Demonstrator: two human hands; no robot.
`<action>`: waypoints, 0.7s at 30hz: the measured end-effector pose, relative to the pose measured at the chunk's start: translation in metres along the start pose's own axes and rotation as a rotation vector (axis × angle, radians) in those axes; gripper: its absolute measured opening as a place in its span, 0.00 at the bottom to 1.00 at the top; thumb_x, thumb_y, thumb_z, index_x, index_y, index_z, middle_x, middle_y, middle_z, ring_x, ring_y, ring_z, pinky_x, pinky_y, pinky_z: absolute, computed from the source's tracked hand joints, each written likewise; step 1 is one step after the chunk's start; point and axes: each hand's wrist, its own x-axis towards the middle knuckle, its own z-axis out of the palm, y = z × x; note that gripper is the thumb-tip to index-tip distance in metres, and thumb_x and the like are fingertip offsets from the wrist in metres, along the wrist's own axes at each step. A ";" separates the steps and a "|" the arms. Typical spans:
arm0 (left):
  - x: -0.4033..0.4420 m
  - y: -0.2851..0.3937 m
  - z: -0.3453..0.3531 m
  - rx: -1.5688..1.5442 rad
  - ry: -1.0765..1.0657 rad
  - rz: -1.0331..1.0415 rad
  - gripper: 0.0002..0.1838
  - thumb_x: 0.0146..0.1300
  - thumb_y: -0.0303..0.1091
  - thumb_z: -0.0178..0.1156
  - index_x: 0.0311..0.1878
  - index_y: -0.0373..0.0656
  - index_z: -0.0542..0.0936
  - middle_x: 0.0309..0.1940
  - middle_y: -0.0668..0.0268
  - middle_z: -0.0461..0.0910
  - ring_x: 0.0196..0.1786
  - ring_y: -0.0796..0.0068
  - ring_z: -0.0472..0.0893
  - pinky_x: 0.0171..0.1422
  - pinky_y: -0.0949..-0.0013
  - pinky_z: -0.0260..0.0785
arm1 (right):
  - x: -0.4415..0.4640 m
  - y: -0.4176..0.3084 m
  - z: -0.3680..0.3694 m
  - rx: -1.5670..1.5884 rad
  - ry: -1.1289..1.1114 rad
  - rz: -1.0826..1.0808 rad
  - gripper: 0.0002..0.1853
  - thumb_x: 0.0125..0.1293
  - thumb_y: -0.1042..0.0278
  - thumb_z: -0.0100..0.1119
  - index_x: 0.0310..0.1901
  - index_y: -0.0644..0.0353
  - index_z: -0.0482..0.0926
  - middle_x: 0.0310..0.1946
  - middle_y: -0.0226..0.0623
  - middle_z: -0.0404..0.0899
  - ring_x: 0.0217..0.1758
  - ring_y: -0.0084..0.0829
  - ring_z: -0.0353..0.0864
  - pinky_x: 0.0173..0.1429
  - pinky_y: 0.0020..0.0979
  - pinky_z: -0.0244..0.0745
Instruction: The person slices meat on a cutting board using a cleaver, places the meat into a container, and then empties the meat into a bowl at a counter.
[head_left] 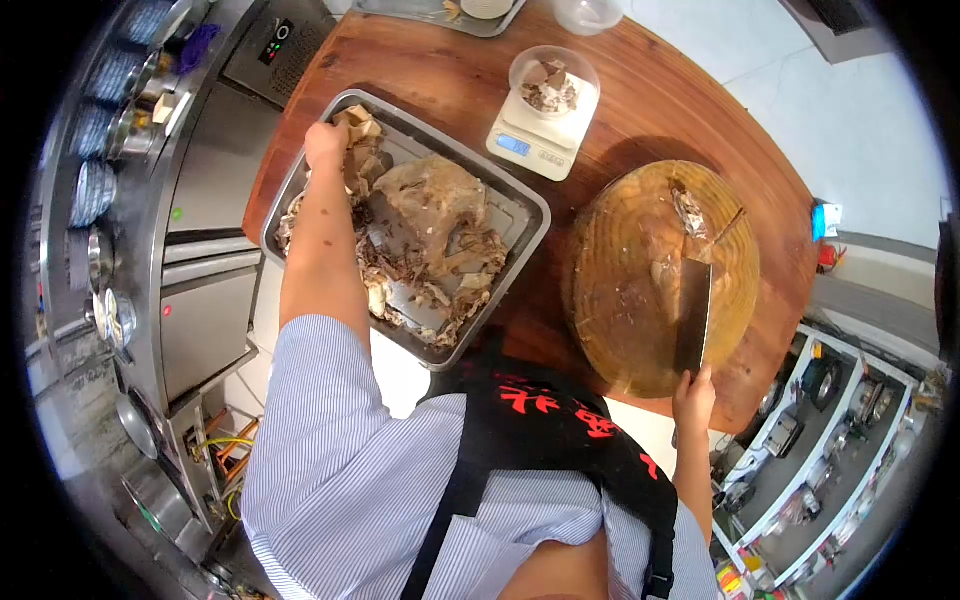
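My left hand [326,146] is at the upper left part of a metal tray [545,215], its fingers closed at some pale pieces [360,122]; what they grip is too small to name. Meat pieces and a large brown chunk [435,205] lie in the tray. My right hand [694,400] is wrapped round the handle of a cleaver [694,315], whose blade lies over the round wooden chopping block [620,330]. Near the block's top is a small piece of meat [688,212]. A white scale [530,138] carries a clear bowl [550,85] with sliced meat.
The wooden table [400,50] has another tray [490,25] and a clear container [587,14] at its far edge. Steel cabinets [215,150] and stacked dishes stand on the left. A white shelf rack [800,440] with kitchenware is at the lower right.
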 end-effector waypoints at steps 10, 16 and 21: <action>-0.043 0.039 -0.016 -0.233 0.269 0.140 0.19 0.60 0.43 0.60 0.46 0.36 0.78 0.42 0.49 0.81 0.45 0.51 0.81 0.50 0.57 0.72 | 0.000 -0.005 0.000 0.000 -0.008 0.004 0.18 0.64 0.72 0.52 0.55 0.64 0.65 0.31 0.59 0.77 0.33 0.59 0.78 0.35 0.54 0.72; -0.148 0.098 -0.064 -0.817 0.028 0.454 0.07 0.66 0.31 0.56 0.43 0.39 0.76 0.35 0.63 0.80 0.39 0.72 0.79 0.45 0.67 0.71 | 0.008 -0.009 -0.007 0.024 -0.047 0.072 0.13 0.63 0.71 0.52 0.49 0.64 0.67 0.29 0.58 0.77 0.32 0.60 0.78 0.36 0.53 0.73; -0.303 0.175 -0.046 -0.810 -0.688 0.596 0.08 0.63 0.31 0.59 0.43 0.39 0.77 0.36 0.62 0.79 0.42 0.73 0.77 0.48 0.69 0.70 | 0.020 0.011 0.006 0.136 -0.061 0.014 0.13 0.62 0.70 0.52 0.47 0.64 0.68 0.28 0.58 0.78 0.31 0.58 0.79 0.36 0.53 0.74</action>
